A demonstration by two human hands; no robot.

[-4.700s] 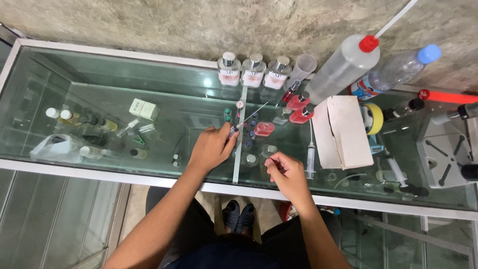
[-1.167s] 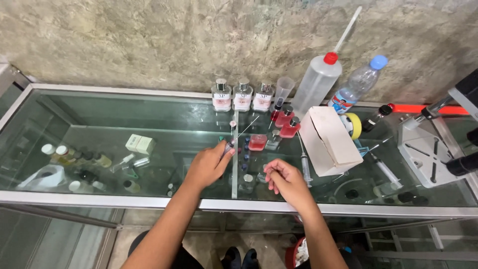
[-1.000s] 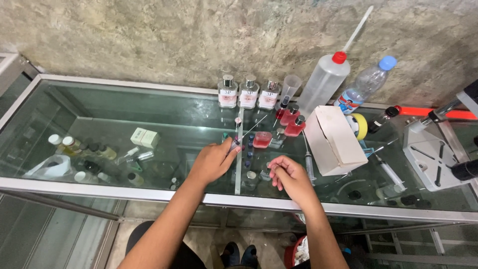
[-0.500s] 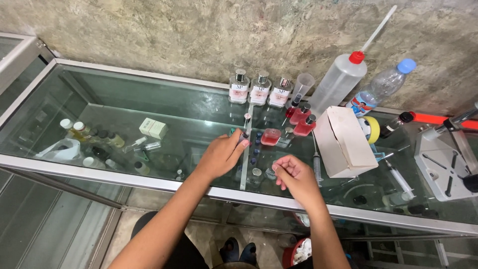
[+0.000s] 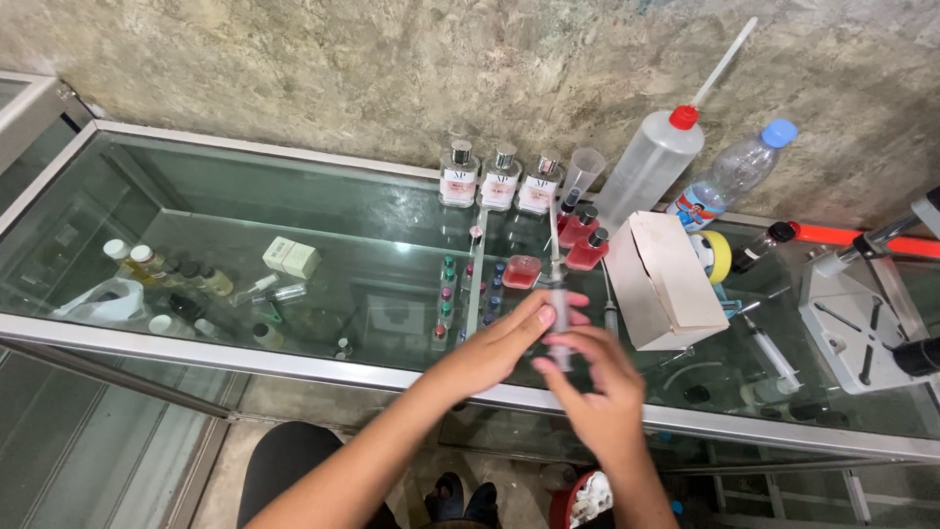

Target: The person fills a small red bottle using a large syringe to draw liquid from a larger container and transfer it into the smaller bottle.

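Observation:
My left hand [image 5: 497,345] and my right hand [image 5: 599,380] meet over the front of the glass counter [image 5: 294,206]. Together they hold a clear syringe [image 5: 561,312] upright, its long needle pointing toward the back wall. Left-hand fingers pinch the barrel. Right-hand fingers close on its lower end. Just beyond the needle stand a small open jar of red liquid [image 5: 521,271] and two red bottles with black caps [image 5: 586,251]. Rows of small coloured vials [image 5: 446,294] lie left of my hands.
Three square silver-capped bottles [image 5: 498,177], a clear cup [image 5: 585,170], a red-capped wash bottle [image 5: 649,167] and a blue-capped water bottle [image 5: 732,174] line the wall. A white box [image 5: 668,282], yellow tape roll [image 5: 721,256], spare syringe [image 5: 774,349] and grey metal press [image 5: 859,315] sit right.
My left hand moved right from the counter's middle strip and lifted the syringe upright. My right hand rose off the glass and joined it on the syringe.

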